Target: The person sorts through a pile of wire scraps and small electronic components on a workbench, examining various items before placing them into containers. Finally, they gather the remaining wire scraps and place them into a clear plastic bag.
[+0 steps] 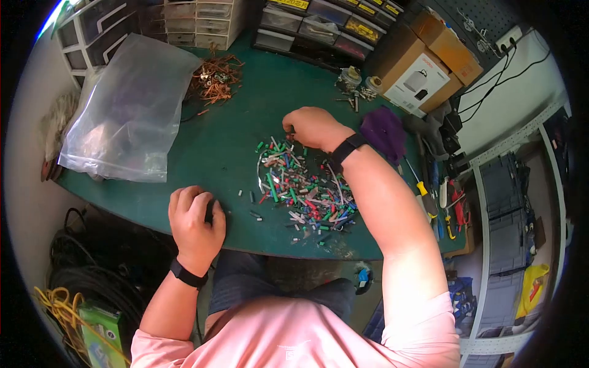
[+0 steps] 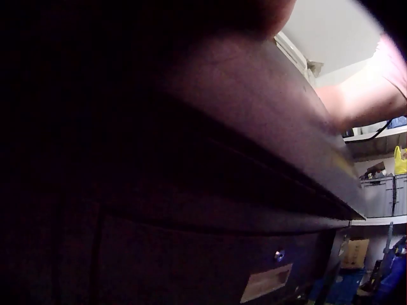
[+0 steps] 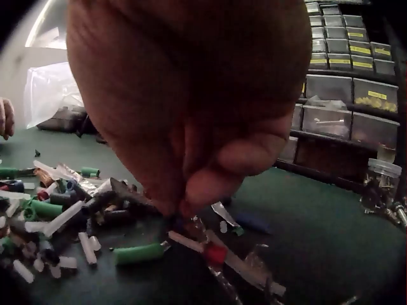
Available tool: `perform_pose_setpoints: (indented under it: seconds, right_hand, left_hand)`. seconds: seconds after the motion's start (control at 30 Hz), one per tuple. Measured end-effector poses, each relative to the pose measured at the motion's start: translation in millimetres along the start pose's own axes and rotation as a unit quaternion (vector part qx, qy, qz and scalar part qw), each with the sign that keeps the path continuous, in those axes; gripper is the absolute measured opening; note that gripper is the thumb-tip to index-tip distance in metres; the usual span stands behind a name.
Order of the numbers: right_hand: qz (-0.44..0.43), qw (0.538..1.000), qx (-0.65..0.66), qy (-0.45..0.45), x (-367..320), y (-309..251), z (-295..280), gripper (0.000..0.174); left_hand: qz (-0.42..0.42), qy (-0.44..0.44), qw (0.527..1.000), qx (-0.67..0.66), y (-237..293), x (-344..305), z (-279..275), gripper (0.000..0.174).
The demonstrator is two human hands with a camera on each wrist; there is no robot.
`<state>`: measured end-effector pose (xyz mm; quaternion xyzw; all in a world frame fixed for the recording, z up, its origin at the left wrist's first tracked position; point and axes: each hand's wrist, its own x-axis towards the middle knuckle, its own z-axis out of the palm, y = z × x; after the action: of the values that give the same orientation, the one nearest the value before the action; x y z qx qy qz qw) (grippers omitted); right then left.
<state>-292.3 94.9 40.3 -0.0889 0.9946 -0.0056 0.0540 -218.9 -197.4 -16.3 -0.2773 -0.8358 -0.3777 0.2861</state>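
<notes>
A loose pile of cut wire insulation pieces [image 1: 307, 187], in green, red, white, blue and grey, lies spread on the green table. At its far edge my right hand [image 1: 319, 127] reaches down with curled fingers. In the right wrist view, the thumb and fingertips [image 3: 213, 187] pinch together at small scraps, with a foil strip and a red piece [image 3: 216, 253] directly below. A green sleeve [image 3: 140, 253] lies just left of them. My left hand [image 1: 197, 221] rests at the table's front edge, fingers loosely bent, holding nothing visible. A few stray pieces [image 1: 256, 216] lie to its right.
A clear plastic bag [image 1: 132, 113] covers the table's left side, beside a heap of copper wire [image 1: 218, 80]. Drawer cabinets [image 1: 325, 27] and a cardboard box [image 1: 417, 67] line the back. A purple cloth [image 1: 383, 130] and screwdrivers [image 1: 423, 190] lie at right.
</notes>
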Motion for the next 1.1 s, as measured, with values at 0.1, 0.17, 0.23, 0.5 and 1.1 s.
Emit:
perform_pose_setpoints:
  seconds: [0.1,0.17,0.23,0.5,1.1]
  right_hand:
    - [-0.005,1.000,0.001,0.003,2,0,2,0.018]
    - [0.002,1.000,0.001,-0.008,1,0,-2,0.017]
    - [0.009,1.000,0.001,-0.018,0,-2,-5,0.017]
    - [0.013,0.996,0.071,0.059,-15,-2,-19,0.016]
    - [0.079,0.895,0.439,0.022,-83,-13,-80,0.020]
  left_hand:
    - [-0.001,0.002,1.000,-0.002,-1,0,0,0.018]
    - [-0.001,0.004,1.000,-0.006,-2,0,1,0.018]
    - [-0.001,0.006,1.000,-0.009,-2,-1,0,0.018]
    - [0.007,0.015,1.000,-0.016,-2,-1,0,0.018]
    - [-0.008,-0.004,1.000,0.013,1,-3,0,0.014]
